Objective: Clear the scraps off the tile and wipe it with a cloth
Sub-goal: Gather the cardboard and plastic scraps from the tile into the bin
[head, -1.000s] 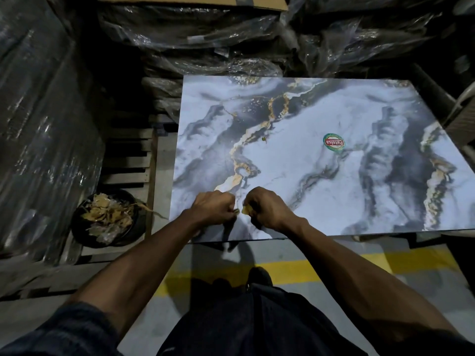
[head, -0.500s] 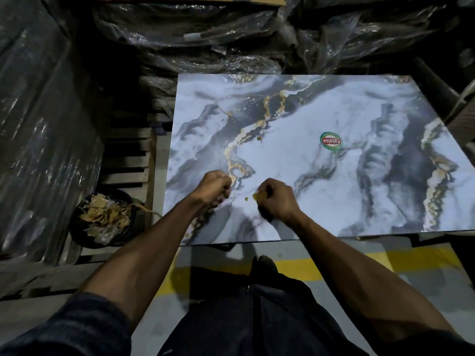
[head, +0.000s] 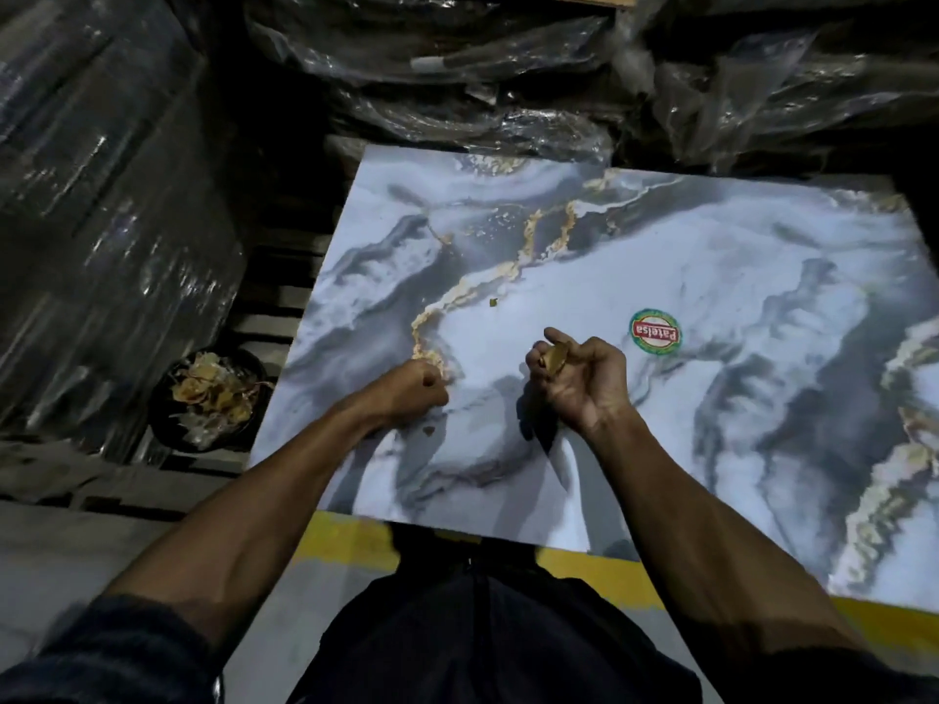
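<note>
A large marble-patterned tile point(head: 737, 307) in white, grey and gold lies flat in front of me. My right hand point(head: 584, 383) is raised a little above it, palm turned up, fingers curled around a yellowish scrap point(head: 555, 357). My left hand point(head: 414, 393) rests on the tile as a closed fist; whether it holds anything is hidden. One small scrap point(head: 492, 301) lies on the tile beyond my hands, another tiny scrap point(head: 429, 429) sits just below my left fist. A round green and red sticker point(head: 655, 331) is stuck near the tile's middle. No cloth is in view.
A black bowl point(head: 167, 434) holding several dry scraps stands on a wooden pallet point(head: 274, 297) left of the tile. Plastic-wrapped stacks point(head: 91, 205) rise at the left and behind. A yellow floor line point(head: 599, 571) runs under the tile's near edge.
My right hand has lifted off the tile and turned palm up with the scrap in it. My left fist has stayed low on the tile. The view has shifted closer and leftward.
</note>
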A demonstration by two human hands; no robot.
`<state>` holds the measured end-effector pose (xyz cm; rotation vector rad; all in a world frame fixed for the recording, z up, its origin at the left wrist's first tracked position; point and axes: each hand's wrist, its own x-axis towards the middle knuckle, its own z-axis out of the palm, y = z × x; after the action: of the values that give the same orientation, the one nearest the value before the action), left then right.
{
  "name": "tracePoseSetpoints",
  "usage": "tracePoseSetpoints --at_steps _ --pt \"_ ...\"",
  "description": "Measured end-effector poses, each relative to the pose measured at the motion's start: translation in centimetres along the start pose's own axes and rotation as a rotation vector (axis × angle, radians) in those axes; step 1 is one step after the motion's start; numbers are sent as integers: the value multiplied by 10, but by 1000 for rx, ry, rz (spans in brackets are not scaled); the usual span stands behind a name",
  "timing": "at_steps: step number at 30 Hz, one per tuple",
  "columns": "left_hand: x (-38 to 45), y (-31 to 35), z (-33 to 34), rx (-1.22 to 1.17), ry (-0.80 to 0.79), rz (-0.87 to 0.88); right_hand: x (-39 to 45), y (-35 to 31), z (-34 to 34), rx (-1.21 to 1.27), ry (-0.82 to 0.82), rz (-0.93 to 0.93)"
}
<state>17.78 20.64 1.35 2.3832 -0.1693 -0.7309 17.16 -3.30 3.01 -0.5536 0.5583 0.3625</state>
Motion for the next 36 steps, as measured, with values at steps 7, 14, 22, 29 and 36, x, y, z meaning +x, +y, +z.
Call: tracePoseSetpoints --at_steps 7,14,22,29,36 --pt "-22 -13 8 287 -40 -128 41 -24 15 -536 -27 85" --pt "-41 0 26 396 103 -235 73 -26 32 -1094 32 -127" --pt "-48 -1 34 276 135 -287 99 -24 48 -1901 -3 -433" --pt "-46 0 33 308 168 -303 103 -15 51 -2283 -111 -553" --pt "-58 -11 31 65 235 -309 105 -1 53 -1983 -48 -344"
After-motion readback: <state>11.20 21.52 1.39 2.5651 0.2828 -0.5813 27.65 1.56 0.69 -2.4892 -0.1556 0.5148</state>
